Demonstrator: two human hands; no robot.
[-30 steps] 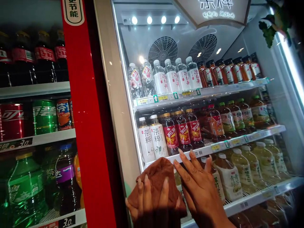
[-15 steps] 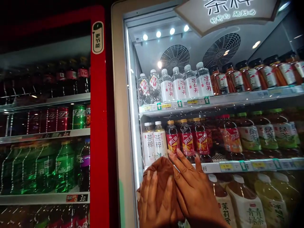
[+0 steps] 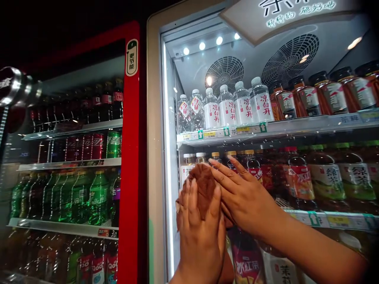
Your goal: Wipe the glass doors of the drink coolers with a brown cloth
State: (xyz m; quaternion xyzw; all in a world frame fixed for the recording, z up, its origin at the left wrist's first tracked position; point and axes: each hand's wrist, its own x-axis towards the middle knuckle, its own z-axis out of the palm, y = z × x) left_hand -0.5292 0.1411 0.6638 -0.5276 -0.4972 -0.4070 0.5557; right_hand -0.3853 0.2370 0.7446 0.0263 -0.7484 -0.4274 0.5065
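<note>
At the far left, the red cooler [image 3: 132,157] carries rows of bottles and cans; the green bottles [image 3: 99,195] stand above the front edge of its lower shelf [image 3: 56,226]. Next comes the pale frame [image 3: 155,157] of the bright cooler.

Just right of that frame, the brown cloth [image 3: 203,187] lies up against what looks like the cooler's glass front, below the left corner of the upper shelf [image 3: 281,128]. It is bunched: its rounded end points up, its loose end hangs down, and its long axis runs nearly upright, the top leaning left.

The left hand [image 3: 201,225] holds the cloth pinned under outstretched fingers, narrow gaps between them. The right hand [image 3: 245,193] lies flat across the cloth's right edge, fingers pointing up and left; whether its palm grips anything, I cannot tell.

The pressing of cloth to glass seems under way; how much surface is done or left does not show.

Farther right, the green-capped bottles [image 3: 333,175] stand behind the front edge of the middle shelf [image 3: 325,219].
</note>
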